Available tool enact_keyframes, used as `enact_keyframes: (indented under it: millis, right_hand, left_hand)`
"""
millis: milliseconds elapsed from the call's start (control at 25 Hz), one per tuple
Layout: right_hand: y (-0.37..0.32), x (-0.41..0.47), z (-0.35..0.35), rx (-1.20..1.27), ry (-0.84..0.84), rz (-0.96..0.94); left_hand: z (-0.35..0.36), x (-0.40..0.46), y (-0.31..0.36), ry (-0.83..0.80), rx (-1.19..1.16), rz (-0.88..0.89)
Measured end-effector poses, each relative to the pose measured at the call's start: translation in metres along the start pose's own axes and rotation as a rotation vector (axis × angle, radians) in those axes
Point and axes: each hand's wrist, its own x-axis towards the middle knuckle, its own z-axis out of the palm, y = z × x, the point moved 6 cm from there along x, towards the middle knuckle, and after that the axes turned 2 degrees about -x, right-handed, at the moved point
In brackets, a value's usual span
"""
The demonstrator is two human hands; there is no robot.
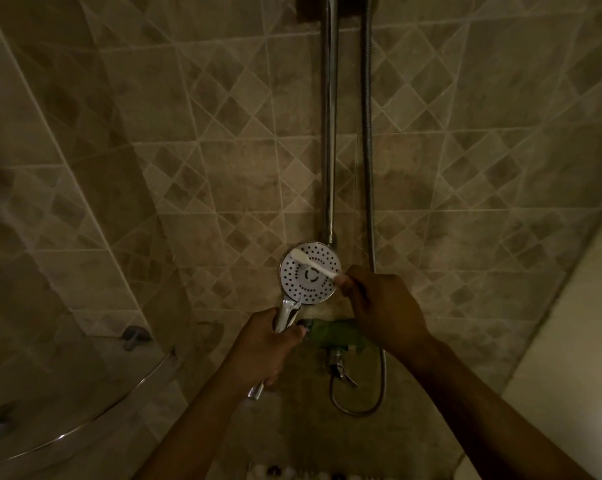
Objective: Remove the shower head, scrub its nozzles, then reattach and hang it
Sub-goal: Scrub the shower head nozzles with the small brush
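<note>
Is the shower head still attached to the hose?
No, the left hand holds the shower head free, its handle end bare, while the hose hangs by the wall.

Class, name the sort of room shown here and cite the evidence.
Most likely a bathroom shower stall: tiled walls, a chrome riser rail with a hose, and a shower head being brushed.
</note>
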Motion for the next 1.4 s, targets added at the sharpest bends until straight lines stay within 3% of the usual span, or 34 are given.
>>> enact_keyframes:
  millis: [120, 320, 480, 640, 840, 1040, 1240, 1400]
  right_hand:
    - [-0.006, -0.012, 0.018, -0.024, -0.130, -0.072]
    - [0.004, 0.007, -0.008, -0.008, 0.018, 0.033]
    - [-0.010, -0.014, 0.018, -0.026, -0.123, -0.065]
    - [-0.007, -0.003, 0.009, -0.048, -0.047, -0.017]
    - [-0.001, -0.020, 0.015, -0.025, -0.150, -0.037]
    - [0.017, -0.025, -0.005, 0.038, 0.028, 0.009]
    - [0.019, -0.047, 0.015, 0.023, -0.046, 0.016]
    - [0.023, -0.032, -0.006, 0.129, 0.158, 0.074]
  left_hand:
    - [-0.005, 0.001, -0.003, 0.009, 0.030, 0.023]
    - [-0.004, -0.002, -0.003, 0.001, 0.050, 0.006]
    - [-0.005, -0.004, 0.000, 0.010, 0.063, 0.016]
    - [-0.006, -0.004, 0.006, 0.024, 0.025, 0.008]
    - [-0.011, -0.008, 0.010, -0.018, -0.038, -0.024]
    - [0.001, -0.015, 0.004, -0.106, -0.226, -0.104]
    - [0.009, -0.013, 0.010, -0.152, -0.296, -0.113]
    - [0.013, -0.013, 0.011, -0.177, -0.310, -0.130]
